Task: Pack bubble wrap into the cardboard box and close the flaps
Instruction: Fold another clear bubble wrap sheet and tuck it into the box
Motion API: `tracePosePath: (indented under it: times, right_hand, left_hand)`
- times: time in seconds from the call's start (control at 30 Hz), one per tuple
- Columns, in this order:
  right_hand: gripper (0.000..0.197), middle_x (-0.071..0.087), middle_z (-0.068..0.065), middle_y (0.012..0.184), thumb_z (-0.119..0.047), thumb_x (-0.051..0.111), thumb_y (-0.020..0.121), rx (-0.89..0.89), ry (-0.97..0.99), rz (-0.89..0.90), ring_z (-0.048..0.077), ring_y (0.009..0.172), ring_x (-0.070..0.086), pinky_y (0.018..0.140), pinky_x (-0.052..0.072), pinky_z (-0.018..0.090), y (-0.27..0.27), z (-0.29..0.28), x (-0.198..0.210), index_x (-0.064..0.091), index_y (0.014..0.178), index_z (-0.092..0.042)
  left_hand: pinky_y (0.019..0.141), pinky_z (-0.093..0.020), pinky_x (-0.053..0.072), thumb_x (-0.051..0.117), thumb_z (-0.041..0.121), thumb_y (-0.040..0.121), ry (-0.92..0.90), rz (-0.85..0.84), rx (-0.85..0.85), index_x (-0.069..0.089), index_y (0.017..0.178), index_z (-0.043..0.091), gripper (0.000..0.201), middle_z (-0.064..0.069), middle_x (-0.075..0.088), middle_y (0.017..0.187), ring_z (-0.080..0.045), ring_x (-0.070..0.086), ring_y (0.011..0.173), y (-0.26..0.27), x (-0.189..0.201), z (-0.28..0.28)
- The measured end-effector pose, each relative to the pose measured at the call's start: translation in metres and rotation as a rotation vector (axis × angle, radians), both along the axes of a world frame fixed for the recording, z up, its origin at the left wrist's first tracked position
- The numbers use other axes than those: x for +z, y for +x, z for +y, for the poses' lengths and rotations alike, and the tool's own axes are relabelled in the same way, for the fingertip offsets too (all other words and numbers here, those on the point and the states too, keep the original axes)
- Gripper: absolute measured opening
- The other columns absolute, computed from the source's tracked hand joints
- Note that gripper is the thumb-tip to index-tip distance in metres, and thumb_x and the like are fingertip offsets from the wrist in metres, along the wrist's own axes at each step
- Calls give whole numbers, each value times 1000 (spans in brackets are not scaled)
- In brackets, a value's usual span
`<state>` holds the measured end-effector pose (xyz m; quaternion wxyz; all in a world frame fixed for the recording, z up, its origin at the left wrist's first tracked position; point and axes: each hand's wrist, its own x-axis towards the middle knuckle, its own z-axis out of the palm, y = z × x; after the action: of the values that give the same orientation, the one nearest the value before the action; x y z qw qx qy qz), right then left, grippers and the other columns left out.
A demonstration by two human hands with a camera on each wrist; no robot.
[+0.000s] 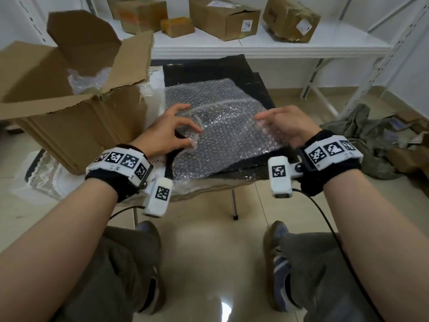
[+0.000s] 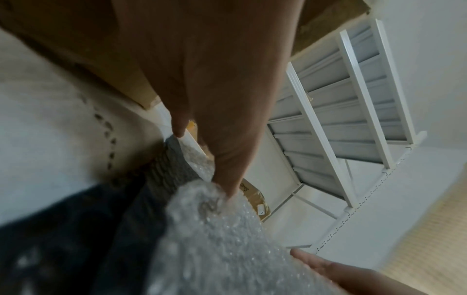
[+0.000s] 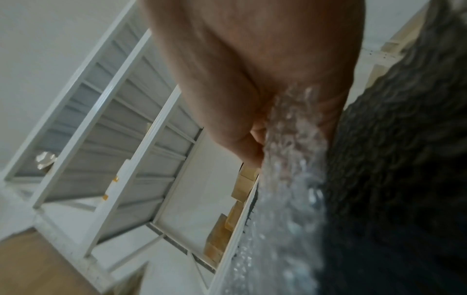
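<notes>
centrally on the dark tabletop: bubble wrap, near part lifted and curling. left hand curled round its left edge, fingertips pressed into the plastic. right hand gripping the right edge, wrap caught between thumb and fingers in the right wrist view. just left of the wrap: cardboard box, flaps up and torn, clear plastic inside. behind: white shelf carrying more boxes.
</notes>
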<state>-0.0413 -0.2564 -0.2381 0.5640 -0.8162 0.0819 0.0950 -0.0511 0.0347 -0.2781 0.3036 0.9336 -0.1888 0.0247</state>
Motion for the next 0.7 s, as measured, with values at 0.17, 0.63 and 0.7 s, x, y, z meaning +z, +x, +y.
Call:
tracePosePath:
  times: [0.17,0.63,0.7]
  right_hand:
    - [17,74,11,104,-8,63,89,-299,306,-37,24,86,71,77,61,35,3,-3,-5,77,96,-13]
    - [41,73,8,109,5,38,98,-99,393,-12,13,82,73,62,56,20,-16,-39,1,65,124,-11]
    - [34,73,6,110,3,47,97,-82,385,-28,13,85,72,63,56,21,-16,-42,-2,64,123,-9]
  left_hand:
    - [121,-36,17,73,8,84,108,-155,55,70,117,30,41,5,12,163,-19,13,150,3,0,-8]
    - [91,-22,43,71,24,88,17,-94,-48,74,99,11,17,-1,70,113,-11,62,102,-6,-6,-21]
    - [84,-27,47,68,27,90,-60,-85,1,71,95,13,15,0,70,98,-11,62,90,-7,-5,-24]
